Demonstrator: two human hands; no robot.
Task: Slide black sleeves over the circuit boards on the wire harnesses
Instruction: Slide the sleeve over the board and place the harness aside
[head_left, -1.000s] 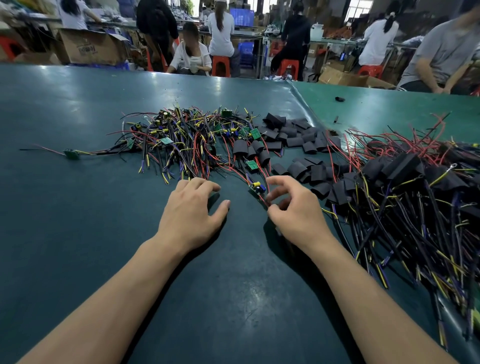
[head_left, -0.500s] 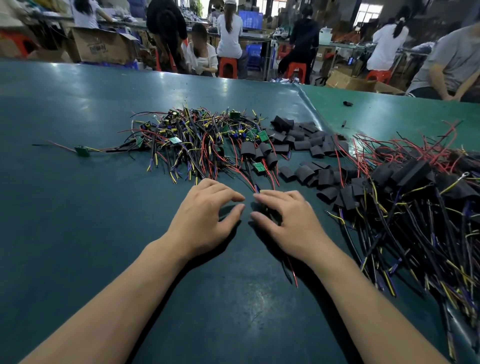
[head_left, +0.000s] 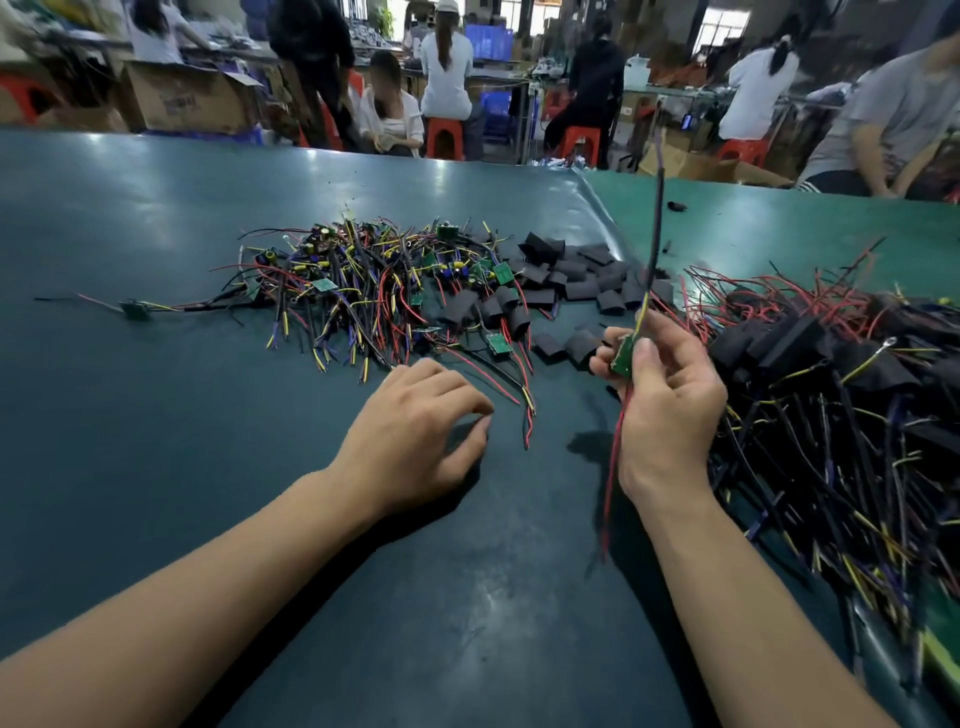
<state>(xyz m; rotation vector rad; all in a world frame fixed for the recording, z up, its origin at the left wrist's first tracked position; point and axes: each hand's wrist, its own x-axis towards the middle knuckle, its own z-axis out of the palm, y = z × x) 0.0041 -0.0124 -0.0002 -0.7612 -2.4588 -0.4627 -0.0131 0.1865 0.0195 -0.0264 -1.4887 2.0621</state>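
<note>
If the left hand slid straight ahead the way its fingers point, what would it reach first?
Most likely the loose red and black wires lying just past the left hand, then the bare green circuit board beyond them. Depth is unclear, so this is a judgement.

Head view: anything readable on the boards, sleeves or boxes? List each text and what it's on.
No text can be read.
Cardboard box: dark print on its side, too blurred to read.
Circuit board in the right hand: no legible marking.
Boards in the wire harness pile: too small to read.
Black sleeves: no print visible.
</note>
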